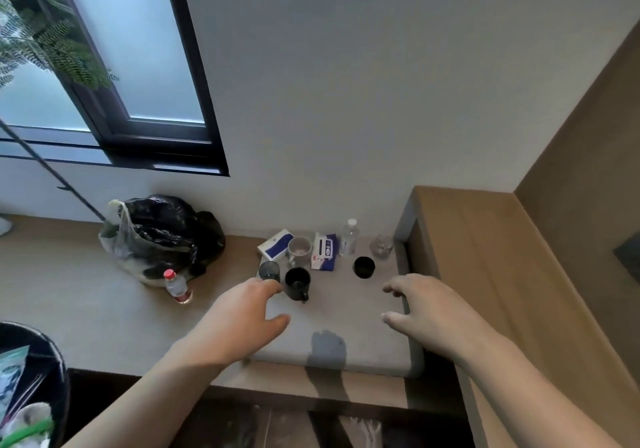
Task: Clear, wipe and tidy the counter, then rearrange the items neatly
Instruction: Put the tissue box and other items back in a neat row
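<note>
- The left grip (pixel 242 312) is spread wide with the thumb apart and holds nothing. Its fingertips (pixel 275 286) reach the black mug (pixel 297 284); I cannot tell whether they touch it.
- The right grip (pixel 427 304) has loosely curled fingers, is empty, and hovers over the bare surface (pixel 339 333).
- Just beyond the left fingertips, a dark glass (pixel 269 270) stands by the surface's edge. A careless sweep for the mug could knock it off.
- Ahead of the right grip is a black cup (pixel 364 266). Beyond it are a clear glass (pixel 381 246) and a water bottle (pixel 349 238), which is tall and probably easy to tip.
- Farthest from the left grip, the white mug (pixel 299 248), tissue packet (pixel 324 251) and blue-and-white box (pixel 275 244) are crowded together. Lifting one may topple its neighbours.
</note>
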A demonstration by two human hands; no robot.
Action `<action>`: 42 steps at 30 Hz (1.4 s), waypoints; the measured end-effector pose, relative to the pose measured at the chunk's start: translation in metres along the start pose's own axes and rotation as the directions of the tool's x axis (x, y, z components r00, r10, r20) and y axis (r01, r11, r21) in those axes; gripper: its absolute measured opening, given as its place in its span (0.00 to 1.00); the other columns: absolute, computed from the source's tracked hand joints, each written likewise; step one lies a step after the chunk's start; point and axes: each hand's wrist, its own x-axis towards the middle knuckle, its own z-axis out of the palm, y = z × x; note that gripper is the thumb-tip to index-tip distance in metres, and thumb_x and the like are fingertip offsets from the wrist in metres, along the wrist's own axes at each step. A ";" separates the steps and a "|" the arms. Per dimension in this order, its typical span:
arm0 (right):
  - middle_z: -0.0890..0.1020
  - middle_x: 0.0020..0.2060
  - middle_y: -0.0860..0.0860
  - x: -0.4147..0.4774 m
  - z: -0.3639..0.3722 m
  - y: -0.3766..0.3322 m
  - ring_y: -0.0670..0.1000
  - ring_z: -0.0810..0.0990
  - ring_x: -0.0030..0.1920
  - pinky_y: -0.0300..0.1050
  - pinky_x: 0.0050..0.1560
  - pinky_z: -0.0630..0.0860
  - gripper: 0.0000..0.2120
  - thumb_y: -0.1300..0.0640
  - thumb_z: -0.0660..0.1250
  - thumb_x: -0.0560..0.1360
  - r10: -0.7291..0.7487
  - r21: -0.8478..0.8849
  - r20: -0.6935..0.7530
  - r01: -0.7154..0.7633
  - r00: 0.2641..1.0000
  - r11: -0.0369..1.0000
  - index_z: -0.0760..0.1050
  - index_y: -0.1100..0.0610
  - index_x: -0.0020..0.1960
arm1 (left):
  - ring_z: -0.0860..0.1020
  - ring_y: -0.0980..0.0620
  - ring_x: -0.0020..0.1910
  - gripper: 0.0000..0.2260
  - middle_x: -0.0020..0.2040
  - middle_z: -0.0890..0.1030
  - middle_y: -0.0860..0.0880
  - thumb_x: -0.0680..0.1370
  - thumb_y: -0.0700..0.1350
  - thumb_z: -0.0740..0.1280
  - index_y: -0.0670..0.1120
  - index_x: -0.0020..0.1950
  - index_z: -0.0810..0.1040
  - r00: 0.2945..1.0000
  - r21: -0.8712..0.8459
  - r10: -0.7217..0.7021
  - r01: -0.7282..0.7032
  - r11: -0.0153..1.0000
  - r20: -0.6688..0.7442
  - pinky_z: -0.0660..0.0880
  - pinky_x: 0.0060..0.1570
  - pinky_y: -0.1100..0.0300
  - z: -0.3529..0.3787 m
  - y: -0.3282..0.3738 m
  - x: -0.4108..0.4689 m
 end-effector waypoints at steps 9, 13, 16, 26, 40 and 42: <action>0.75 0.65 0.46 0.120 0.018 -0.006 0.45 0.73 0.64 0.40 0.62 0.70 0.24 0.47 0.66 0.76 0.010 0.033 0.119 -0.014 0.993 0.999 0.69 0.49 0.70 | 0.74 0.55 0.61 0.23 0.66 0.74 0.55 0.77 0.57 0.67 0.54 0.71 0.70 0.995 -0.027 -0.068 0.070 0.997 0.071 0.72 0.59 0.62 -0.002 -0.057 0.107; 0.75 0.65 0.46 0.174 0.032 -0.021 0.45 0.73 0.64 0.39 0.59 0.70 0.24 0.48 0.66 0.76 0.069 0.074 0.161 -0.082 0.984 0.994 0.69 0.49 0.70 | 0.74 0.55 0.60 0.21 0.63 0.75 0.55 0.76 0.57 0.67 0.54 0.68 0.72 0.989 -0.031 -0.052 0.057 0.998 0.136 0.73 0.58 0.62 -0.004 -0.094 0.165; 0.75 0.66 0.46 0.214 0.045 -0.033 0.44 0.73 0.64 0.38 0.59 0.70 0.24 0.48 0.66 0.76 0.118 0.106 0.180 -0.138 0.977 0.985 0.69 0.49 0.71 | 0.76 0.54 0.57 0.19 0.61 0.76 0.54 0.76 0.56 0.67 0.53 0.66 0.73 0.983 -0.024 -0.042 0.047 0.999 0.181 0.75 0.56 0.60 -0.005 -0.124 0.206; 0.77 0.57 0.48 0.296 0.103 -0.042 0.47 0.75 0.56 0.41 0.55 0.72 0.21 0.50 0.67 0.75 0.276 0.159 0.260 -0.322 0.925 0.933 0.72 0.51 0.67 | 0.77 0.51 0.54 0.18 0.58 0.77 0.51 0.77 0.53 0.66 0.50 0.65 0.73 0.946 -0.013 0.001 0.003 1.000 0.325 0.74 0.51 0.60 0.019 -0.182 0.303; 0.79 0.48 0.49 0.361 0.205 0.001 0.49 0.76 0.49 0.46 0.51 0.75 0.15 0.53 0.67 0.73 0.316 0.178 0.341 -0.391 0.885 0.903 0.76 0.55 0.59 | 0.77 0.50 0.52 0.16 0.56 0.77 0.50 0.76 0.52 0.66 0.48 0.63 0.74 0.918 -0.028 -0.123 0.144 0.989 0.378 0.74 0.48 0.59 0.118 -0.222 0.371; 0.79 0.47 0.50 0.369 0.227 0.007 0.51 0.76 0.49 0.47 0.51 0.74 0.15 0.54 0.67 0.72 0.313 0.190 0.356 -0.396 0.880 0.898 0.76 0.56 0.58 | 0.76 0.49 0.50 0.15 0.55 0.77 0.49 0.76 0.52 0.67 0.48 0.60 0.74 0.914 -0.031 -0.154 0.178 0.984 0.375 0.73 0.46 0.58 0.136 -0.226 0.381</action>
